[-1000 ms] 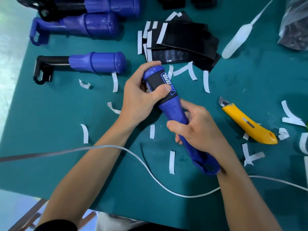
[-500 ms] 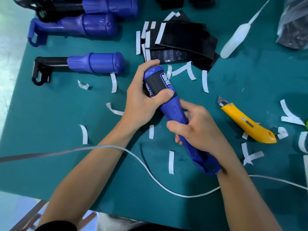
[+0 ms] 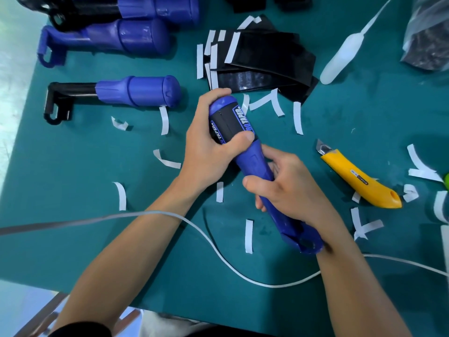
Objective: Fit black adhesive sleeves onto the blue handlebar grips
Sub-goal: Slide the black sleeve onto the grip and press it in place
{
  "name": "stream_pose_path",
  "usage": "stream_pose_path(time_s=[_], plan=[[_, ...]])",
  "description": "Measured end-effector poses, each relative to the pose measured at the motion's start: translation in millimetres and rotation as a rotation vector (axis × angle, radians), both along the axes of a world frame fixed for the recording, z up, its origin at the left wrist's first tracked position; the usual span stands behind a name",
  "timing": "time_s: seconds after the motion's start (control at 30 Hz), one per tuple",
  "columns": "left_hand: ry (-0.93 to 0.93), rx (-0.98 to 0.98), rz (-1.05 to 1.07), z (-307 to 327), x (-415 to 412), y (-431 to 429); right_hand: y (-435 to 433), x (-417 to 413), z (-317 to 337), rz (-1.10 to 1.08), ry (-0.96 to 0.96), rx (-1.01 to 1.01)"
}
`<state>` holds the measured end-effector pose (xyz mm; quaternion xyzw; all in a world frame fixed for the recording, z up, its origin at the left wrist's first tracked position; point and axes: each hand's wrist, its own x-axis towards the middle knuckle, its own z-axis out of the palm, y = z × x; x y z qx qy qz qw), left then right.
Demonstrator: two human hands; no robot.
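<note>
Head view, step in hand: the person appears to be pressing a black adhesive sleeve (image 3: 227,122) down around the fat end of a blue handlebar grip (image 3: 252,166); judged from the seam showing on top, the wrap is on and being smoothed.

Head view, doing it well: the sleeve's edges should meet squarely along the seam, so firm, even thumb pressure worked from the seam outwards would likely chase out bubbles; the other hand should keep the grip from twisting, or the printed band may sit crooked.

Head view, left hand (image 3: 206,147): curled around the sleeved end, fingers wrapped behind it, thumb pressed flat on the sleeve's lower edge.

Head view, right hand (image 3: 289,188): closed around the grip's narrow shaft, thumb lying across the top, fingers tucked underneath.

Head view, sleeve relative to fingers: directly under the left thumb and inside the left palm; well apart from the right fingers, which clasp bare blue further down.

Head view, grip relative to fingers: it runs diagonally between both hands, its rounded cap poking out above the left fingers, its flared foot emerging below the right wrist.

Head view, spare sleeves (image 3: 262,59): a loose pile just beyond the left fingertips.

Head view, utility knife (image 3: 359,176): on the mat beside the right hand, untouched.
</note>
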<state>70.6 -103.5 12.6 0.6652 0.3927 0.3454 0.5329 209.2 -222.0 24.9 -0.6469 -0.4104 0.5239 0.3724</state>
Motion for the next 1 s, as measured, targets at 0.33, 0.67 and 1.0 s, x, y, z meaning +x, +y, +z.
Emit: stream_pose_path(time_s=[0.33,0.67,1.0], plan=[[0.070,-0.005,0.255,-2,1,4,-1,9,2,0.072,0.129,-0.050],[-0.020,0.012,0.159,2,0,5,-2,15,0,0.066,0.235,-0.028],[0.120,0.063,0.002,3,-3,-5,-2,17,0,0.059,0.235,-0.038]])
